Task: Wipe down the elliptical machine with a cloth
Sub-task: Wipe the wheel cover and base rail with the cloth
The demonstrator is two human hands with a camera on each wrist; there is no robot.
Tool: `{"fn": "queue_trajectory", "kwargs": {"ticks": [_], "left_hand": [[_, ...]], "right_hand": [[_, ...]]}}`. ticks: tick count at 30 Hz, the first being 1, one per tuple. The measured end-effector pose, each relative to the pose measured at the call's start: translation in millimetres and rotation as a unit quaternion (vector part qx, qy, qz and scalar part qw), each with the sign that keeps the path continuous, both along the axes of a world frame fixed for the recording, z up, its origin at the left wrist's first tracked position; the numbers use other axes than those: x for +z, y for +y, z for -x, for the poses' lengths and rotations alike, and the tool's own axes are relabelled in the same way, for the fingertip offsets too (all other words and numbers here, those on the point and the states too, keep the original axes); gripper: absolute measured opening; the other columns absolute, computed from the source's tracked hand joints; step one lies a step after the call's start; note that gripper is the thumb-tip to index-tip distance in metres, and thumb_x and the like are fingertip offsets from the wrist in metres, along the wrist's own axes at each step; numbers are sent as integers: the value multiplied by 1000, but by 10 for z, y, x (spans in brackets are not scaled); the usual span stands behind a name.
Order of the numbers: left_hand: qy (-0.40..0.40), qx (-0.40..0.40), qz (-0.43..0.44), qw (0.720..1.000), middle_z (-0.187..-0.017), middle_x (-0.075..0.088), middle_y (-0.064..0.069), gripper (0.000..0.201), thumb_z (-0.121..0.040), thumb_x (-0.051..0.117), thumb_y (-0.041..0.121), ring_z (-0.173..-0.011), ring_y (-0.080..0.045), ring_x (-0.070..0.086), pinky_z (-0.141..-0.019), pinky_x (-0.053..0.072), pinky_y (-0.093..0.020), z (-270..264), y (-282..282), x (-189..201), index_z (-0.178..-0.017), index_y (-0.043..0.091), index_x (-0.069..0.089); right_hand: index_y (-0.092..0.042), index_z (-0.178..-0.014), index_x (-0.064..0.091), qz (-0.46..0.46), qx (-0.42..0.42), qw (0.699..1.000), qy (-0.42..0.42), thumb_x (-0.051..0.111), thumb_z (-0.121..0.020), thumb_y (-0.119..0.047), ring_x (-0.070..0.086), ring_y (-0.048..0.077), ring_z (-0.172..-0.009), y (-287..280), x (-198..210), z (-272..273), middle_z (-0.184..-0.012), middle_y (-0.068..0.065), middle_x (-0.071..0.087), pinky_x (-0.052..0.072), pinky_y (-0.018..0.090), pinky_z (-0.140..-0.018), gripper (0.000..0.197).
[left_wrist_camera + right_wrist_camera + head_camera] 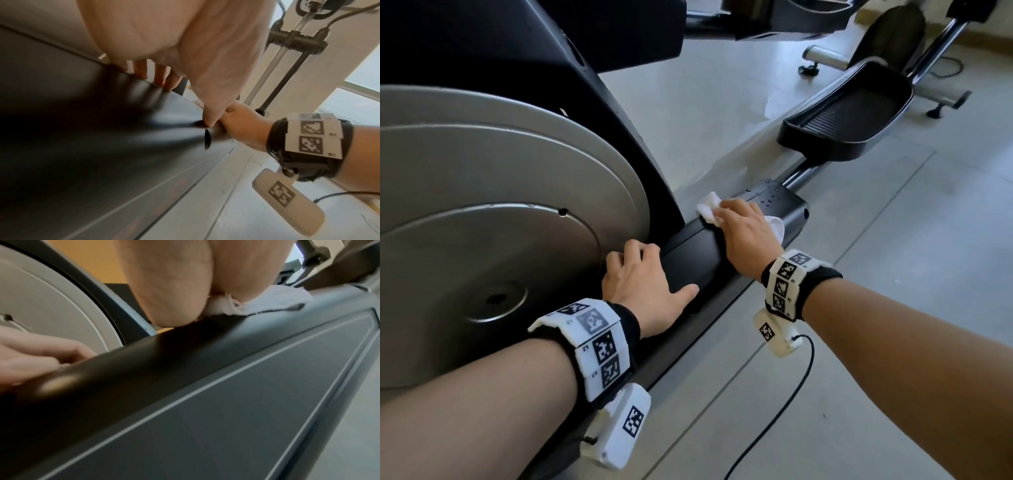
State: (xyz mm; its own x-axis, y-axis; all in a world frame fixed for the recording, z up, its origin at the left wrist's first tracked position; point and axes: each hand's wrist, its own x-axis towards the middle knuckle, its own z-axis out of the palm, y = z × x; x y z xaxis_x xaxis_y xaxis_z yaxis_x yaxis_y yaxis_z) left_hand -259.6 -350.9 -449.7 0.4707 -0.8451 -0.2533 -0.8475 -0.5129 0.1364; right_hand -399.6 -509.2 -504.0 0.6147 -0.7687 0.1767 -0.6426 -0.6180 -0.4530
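Observation:
The elliptical's black base rail (688, 260) runs from the silver flywheel disc (500, 205) toward the far pedal. My right hand (736, 222) holds a bunched white cloth (707, 207) down on top of the rail, near a screw plate. In the right wrist view the cloth (267, 303) sticks out from under my right hand (174, 280). My left hand (640, 270) lies on the rail closer to me, fingers hooked over its far edge beside the disc and thumb flat on top. The left wrist view shows my left hand (174, 48) on the rail (102, 129).
A black foot pedal (849, 116) sits on its arm beyond the rail. Another machine's base and silver feet (825, 56) stand at the back right. A black cable (791, 394) trails over the grey tiled floor (893, 240) to the right.

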Motion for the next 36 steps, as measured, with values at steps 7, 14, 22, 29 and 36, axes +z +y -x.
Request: {"fn": "queue_trajectory", "kwargs": {"ticks": [7,14,22,29,36], "left_hand": [[1,4,-7,1000,-152,41,-3,99,-74,72,78,-140,-33,39,-116,34,-40,-98,-57,141,-152,24,44],[31,0,45,999,-154,39,2,94,-81,66,75,-143,-27,33,-118,37,-43,-108,93,46,-156,23,41],[44,-7,45,998,-164,28,0,106,-83,61,78,-148,-31,24,-122,24,-38,-125,104,-55,-164,19,26],[41,-5,14,999,-166,28,-4,112,-82,59,82,-150,-35,24,-123,23,-40,-144,56,-55,-165,19,20],[41,-16,4,999,-165,27,-3,109,-85,56,81,-149,-34,23,-123,22,-39,-173,77,-63,-166,19,17]], "right_hand": [[-20,-151,48,-19,53,998,4,41,-108,-44,33,25,-147,-37,-87,-6,-158,5,44,20,38,-125,50],[-18,-159,33,-68,-38,995,66,28,-100,-70,19,24,-155,-499,-171,191,-168,6,26,11,39,-126,80],[-20,-162,26,-51,-13,998,34,16,-96,-74,5,16,-158,-23,-211,221,-171,1,15,4,41,-129,86],[-30,-162,24,-48,67,993,80,22,-99,-72,4,12,-158,-253,-122,32,-171,-7,16,3,37,-129,76],[-23,-153,41,-69,7,992,109,20,-85,-87,17,20,-155,-734,-134,-19,-164,1,32,10,38,-126,96]]}}
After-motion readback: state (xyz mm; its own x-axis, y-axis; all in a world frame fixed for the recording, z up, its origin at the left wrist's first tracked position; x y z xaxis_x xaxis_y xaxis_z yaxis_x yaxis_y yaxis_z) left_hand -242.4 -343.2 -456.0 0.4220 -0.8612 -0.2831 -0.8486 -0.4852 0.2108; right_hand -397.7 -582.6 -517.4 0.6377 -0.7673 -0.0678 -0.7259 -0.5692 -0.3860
